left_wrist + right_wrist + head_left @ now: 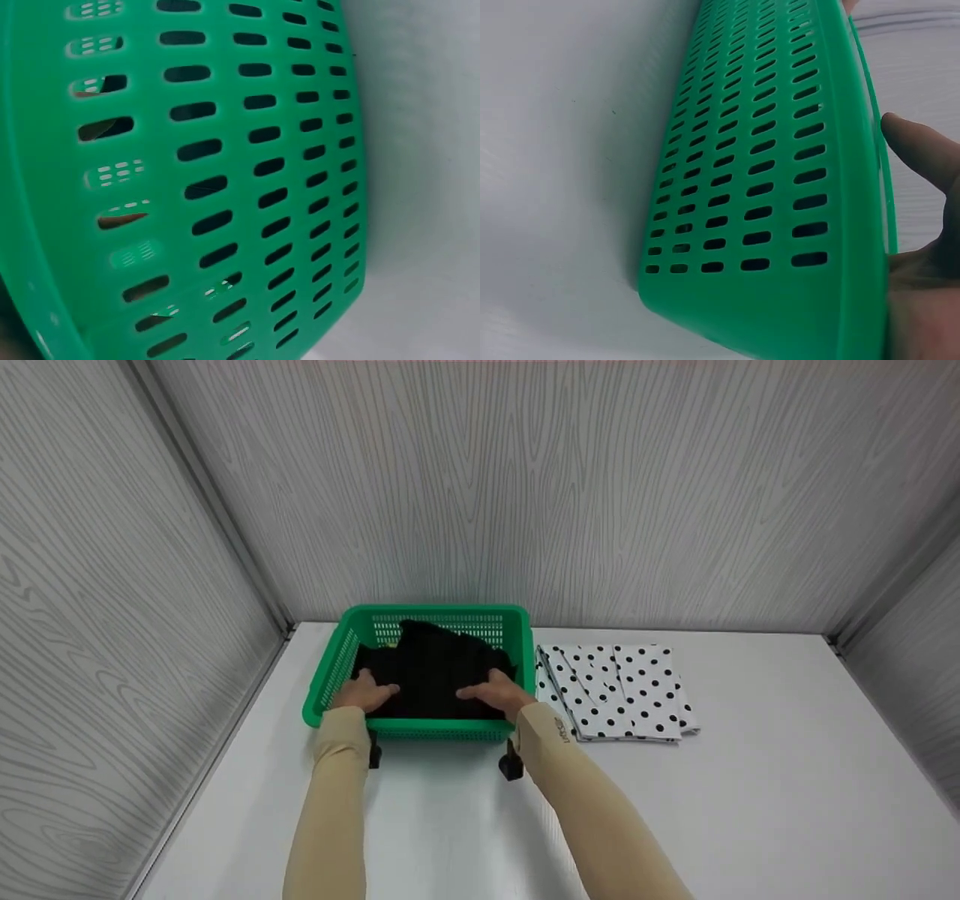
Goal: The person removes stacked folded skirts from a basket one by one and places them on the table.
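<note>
Now | L hand (365, 692) + R hand (496, 691) flat, fingers spread on black cloth (435, 671) in green basket (341, 652) | dotted cloth (622, 690) folded beside | black one not out yet

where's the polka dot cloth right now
In the head view the polka dot cloth lies folded on the white table, just right of the green basket, beyond the right hand.

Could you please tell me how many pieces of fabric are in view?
2: a black cloth inside the green plastic basket, and a folded white polka-dot cloth on the table just right of it; more may lie beneath.
</note>
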A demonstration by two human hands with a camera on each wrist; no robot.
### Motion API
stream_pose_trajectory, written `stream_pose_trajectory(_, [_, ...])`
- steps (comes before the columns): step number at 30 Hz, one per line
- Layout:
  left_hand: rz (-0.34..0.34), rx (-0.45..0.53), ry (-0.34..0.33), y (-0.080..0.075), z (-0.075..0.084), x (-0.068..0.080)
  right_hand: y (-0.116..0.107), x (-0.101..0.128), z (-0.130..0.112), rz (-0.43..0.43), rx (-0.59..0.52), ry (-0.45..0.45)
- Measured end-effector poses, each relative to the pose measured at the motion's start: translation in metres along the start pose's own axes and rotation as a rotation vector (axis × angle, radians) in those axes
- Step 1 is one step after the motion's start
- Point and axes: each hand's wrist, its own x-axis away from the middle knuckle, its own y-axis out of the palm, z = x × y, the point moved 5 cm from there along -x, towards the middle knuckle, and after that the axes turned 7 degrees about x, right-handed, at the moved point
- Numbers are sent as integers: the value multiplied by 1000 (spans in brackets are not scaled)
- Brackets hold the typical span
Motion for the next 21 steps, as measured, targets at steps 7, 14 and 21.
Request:
stream_pose_trajectory(7, [0, -59, -49, 4, 5, 0, 4, -7, 5, 3, 28, 38])
stream_pose_trajectory(14, [49, -33, -68, 0, 3, -4, 5, -6, 5, -6, 13, 35])
stream_pose_trajectory(21, [63, -24, -68, 6, -5, -14, 8, -7, 3, 26, 106, 59])
